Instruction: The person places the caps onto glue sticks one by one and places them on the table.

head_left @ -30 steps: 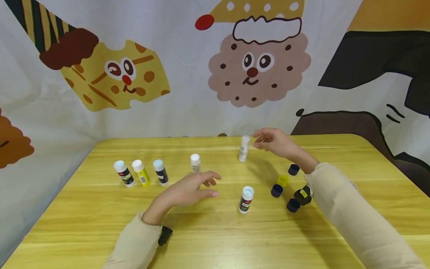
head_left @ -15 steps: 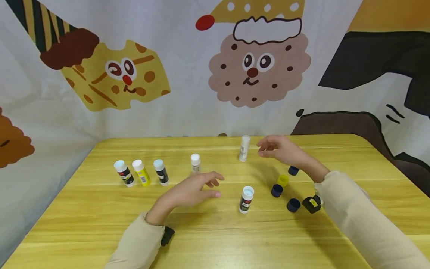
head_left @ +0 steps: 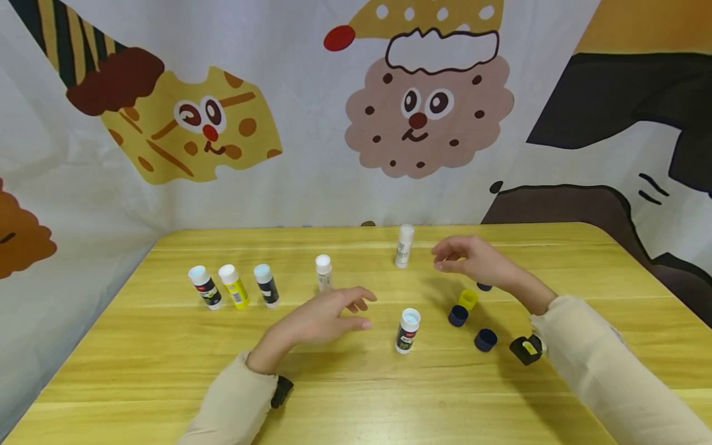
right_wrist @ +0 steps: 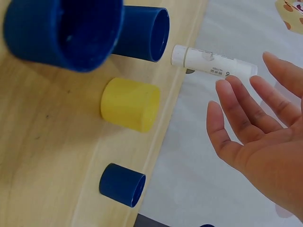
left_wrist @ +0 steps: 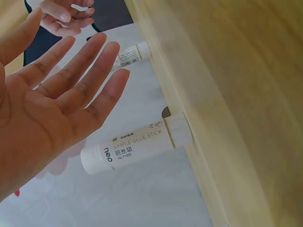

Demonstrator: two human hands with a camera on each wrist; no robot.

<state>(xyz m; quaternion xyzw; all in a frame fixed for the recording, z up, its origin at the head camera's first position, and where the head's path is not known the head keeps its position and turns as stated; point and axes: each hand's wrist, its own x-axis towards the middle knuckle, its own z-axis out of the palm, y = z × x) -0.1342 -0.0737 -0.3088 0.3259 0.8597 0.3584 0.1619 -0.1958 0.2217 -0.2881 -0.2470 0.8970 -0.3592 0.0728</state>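
Observation:
My left hand (head_left: pixel 325 315) hovers over the middle of the table with its fingers loosely bent and nothing in them. Just behind it stands a white glue stick (head_left: pixel 324 271), partly covered by the hand; the left wrist view shows this glue stick (left_wrist: pixel 137 144) beside the extended fingers. Farther back, another white glue stick (head_left: pixel 404 246) stands upright, to the left of my right hand (head_left: pixel 473 258). That hand is also in the air, its fingers relaxed, above several caps. Between the hands and nearer me is an uncapped dark-labelled glue stick (head_left: pixel 408 332).
Two dark-labelled glue sticks (head_left: pixel 204 287) and a yellow one (head_left: pixel 233 286) stand in a row at the left. On the right lie a yellow cap (head_left: pixel 468 299) and several dark blue caps (head_left: pixel 486 339). A printed curtain (head_left: pixel 311 123) hangs behind the table.
My right hand has drawn away from the back white glue stick, rightward and closer to me. The left hand has drifted slightly to the right. The glue sticks and caps stay put.

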